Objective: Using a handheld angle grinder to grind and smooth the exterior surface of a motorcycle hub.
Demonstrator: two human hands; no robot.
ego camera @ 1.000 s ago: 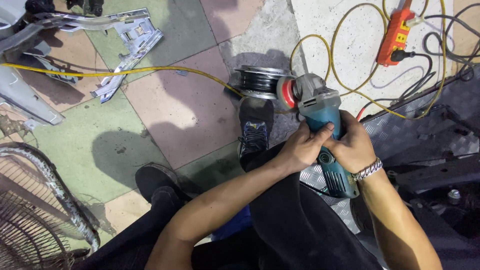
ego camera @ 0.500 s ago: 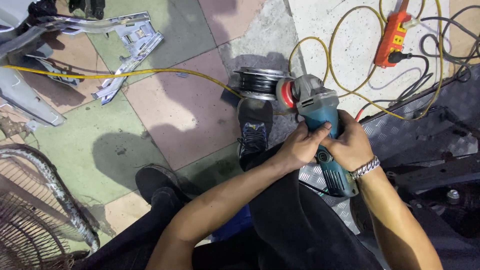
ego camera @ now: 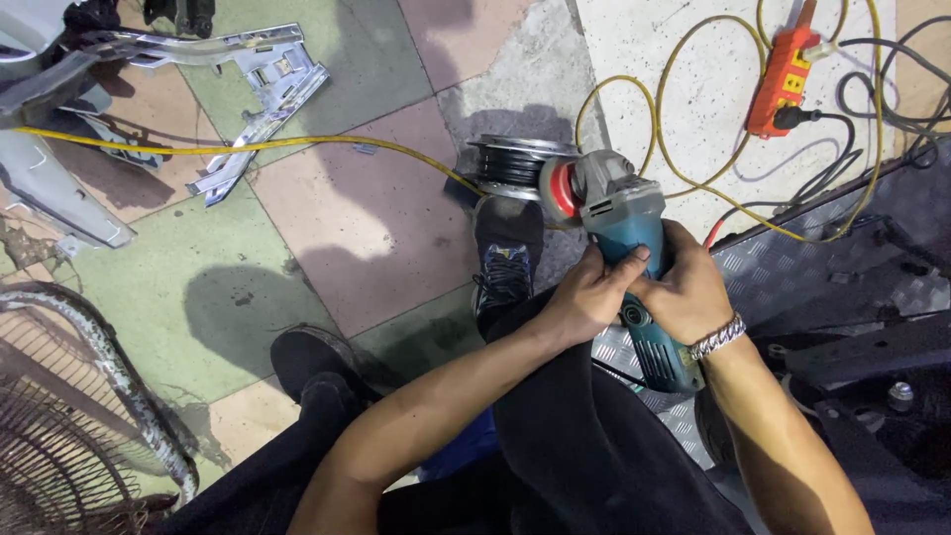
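Observation:
A teal and grey angle grinder (ego camera: 619, 220) with a red disc guard (ego camera: 563, 188) points away from me, over my knee. My left hand (ego camera: 589, 295) grips its teal body from the left, thumb across the top. My right hand (ego camera: 689, 289), with a metal bracelet at the wrist, clasps the same body from the right. The grinder's rear end (ego camera: 662, 357) sticks out below both hands. A metal reel wound with black cable (ego camera: 513, 162) lies on the floor just beyond the grinder's head.
A yellow cord (ego camera: 248, 147) runs across the tiled floor to an orange power strip (ego camera: 781, 77). Bent metal brackets (ego camera: 260, 79) lie at the upper left, a rusty fan cage (ego camera: 69, 416) at the lower left. Checker-plate metal (ego camera: 792, 272) is on the right. My shoes (ego camera: 505, 267) rest on the tiles.
Both hands have kept their hold on the grinder; the view has shifted only slightly.

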